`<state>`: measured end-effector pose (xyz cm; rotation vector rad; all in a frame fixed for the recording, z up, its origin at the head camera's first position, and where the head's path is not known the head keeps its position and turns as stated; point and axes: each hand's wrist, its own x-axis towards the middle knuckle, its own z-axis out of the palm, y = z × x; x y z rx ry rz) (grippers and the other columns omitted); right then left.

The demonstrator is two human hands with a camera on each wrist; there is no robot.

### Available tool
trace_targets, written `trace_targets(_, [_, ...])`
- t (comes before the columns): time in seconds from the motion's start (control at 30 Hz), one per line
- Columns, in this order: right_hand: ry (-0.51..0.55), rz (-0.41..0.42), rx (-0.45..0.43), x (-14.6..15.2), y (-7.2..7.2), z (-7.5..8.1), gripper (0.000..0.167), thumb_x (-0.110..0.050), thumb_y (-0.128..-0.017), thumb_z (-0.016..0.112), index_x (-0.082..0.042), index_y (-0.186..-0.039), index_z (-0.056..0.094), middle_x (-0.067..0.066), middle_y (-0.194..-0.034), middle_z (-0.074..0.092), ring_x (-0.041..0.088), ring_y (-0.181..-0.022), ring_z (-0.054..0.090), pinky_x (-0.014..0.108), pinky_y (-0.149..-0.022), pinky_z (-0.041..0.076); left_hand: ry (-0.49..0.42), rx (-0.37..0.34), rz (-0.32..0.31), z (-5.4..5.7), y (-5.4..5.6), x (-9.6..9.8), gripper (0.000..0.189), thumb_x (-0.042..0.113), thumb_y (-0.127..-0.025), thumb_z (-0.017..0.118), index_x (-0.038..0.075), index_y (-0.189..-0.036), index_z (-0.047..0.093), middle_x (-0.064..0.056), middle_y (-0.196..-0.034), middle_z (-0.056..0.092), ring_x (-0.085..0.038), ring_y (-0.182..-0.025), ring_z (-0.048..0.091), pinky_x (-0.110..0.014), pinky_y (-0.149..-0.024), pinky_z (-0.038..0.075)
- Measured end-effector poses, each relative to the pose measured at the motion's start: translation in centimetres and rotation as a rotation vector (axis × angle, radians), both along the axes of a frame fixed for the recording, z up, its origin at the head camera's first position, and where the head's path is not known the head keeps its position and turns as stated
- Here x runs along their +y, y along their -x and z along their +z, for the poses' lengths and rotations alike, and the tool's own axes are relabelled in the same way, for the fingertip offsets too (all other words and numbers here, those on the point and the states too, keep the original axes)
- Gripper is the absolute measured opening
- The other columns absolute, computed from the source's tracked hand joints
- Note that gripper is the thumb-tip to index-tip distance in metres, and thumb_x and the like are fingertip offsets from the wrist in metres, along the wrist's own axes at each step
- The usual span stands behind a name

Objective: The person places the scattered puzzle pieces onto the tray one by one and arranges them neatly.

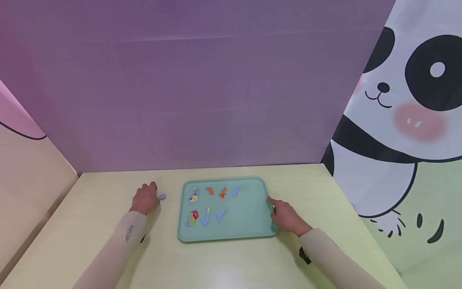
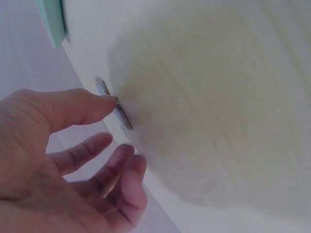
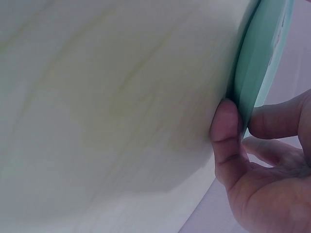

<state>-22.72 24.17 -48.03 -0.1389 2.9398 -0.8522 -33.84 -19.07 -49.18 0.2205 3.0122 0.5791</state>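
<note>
A pale green tray (image 1: 249, 216) rests on the table with several small, flat, irregular pieces on its left and middle part. My right hand (image 1: 287, 216) grips the tray's right rim; in the right wrist view a digit lies on either side of the green edge (image 3: 250, 73). Left of the tray, my left hand (image 1: 145, 199) is over the table beside a small lavender piece (image 1: 161, 196). In the left wrist view its thumb (image 2: 77, 109) touches this thin piece (image 2: 124, 118), while the other visible fingers are loosely bent and apart from it.
On the tray are a lavender-and-yellow piece (image 1: 193, 196), a piece with red on it (image 1: 191, 218), orange pieces (image 1: 222, 193) and lavender pieces (image 1: 236, 191). The light wood table (image 1: 223, 265) meets a purple backdrop (image 1: 202, 100) behind. A panda-print panel (image 1: 379, 188) stands at the right.
</note>
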Motion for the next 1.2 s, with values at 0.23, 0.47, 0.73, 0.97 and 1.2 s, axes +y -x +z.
trace_targets(0.23, [-0.002,-0.010,-0.011,0.3,-0.1,-0.5,0.052,0.008,-0.087,0.048,0.010,-0.138,0.038,0.002,-0.057,0.042,0.012,-0.050,0.036,0.028,-0.049,0.035,-0.030,-0.049,-0.013,-1.0,0.4,0.1,0.029,0.001,-0.082,0.061,-0.007,-0.107,0.049,-0.022,-0.090,0.059,-0.032,-0.078,0.056,-0.046,-0.072,0.047])
trace_targets(0.47, [-0.010,-0.011,0.000,0.4,0.1,-0.6,0.052,0.008,-0.086,0.048,0.011,-0.137,0.038,0.001,-0.057,0.044,0.012,-0.051,0.036,0.028,-0.049,0.035,-0.086,-0.060,0.010,-1.6,0.7,0.5,0.024,0.002,-0.083,0.061,-0.006,-0.103,0.050,-0.021,-0.089,0.059,-0.031,-0.073,0.054,-0.044,-0.068,0.046])
trace_targets(0.73, [-0.010,-0.005,-0.007,0.2,0.2,-0.7,0.052,0.008,-0.086,0.049,0.011,-0.137,0.038,0.001,-0.055,0.042,0.011,-0.049,0.035,0.027,-0.048,0.035,-0.199,0.137,-0.089,-1.1,0.2,1.7,0.013,0.001,-0.079,0.064,0.000,-0.091,0.059,-0.009,-0.074,0.060,-0.021,-0.061,0.050,-0.035,-0.056,0.043])
trace_targets(0.97, [-0.034,0.007,-0.004,0.2,0.4,-0.6,0.052,0.008,-0.087,0.048,0.011,-0.137,0.037,0.000,-0.054,0.038,0.011,-0.049,0.032,0.026,-0.048,0.033,-0.223,0.159,-0.157,0.4,-1.4,5.9,0.009,0.003,-0.081,0.065,0.001,-0.090,0.063,-0.006,-0.075,0.059,-0.018,-0.065,0.052,-0.030,-0.057,0.044])
trace_targets(1.2, [-0.034,0.008,-0.005,0.3,0.4,-0.8,0.052,0.008,-0.086,0.048,0.011,-0.137,0.037,-0.001,-0.053,0.037,0.010,-0.048,0.032,0.025,-0.047,0.032,-0.233,0.189,-0.318,0.9,-3.9,12.1,0.005,0.000,-0.081,0.067,0.004,-0.084,0.067,0.000,-0.073,0.056,-0.017,-0.070,0.049,-0.032,-0.066,0.043])
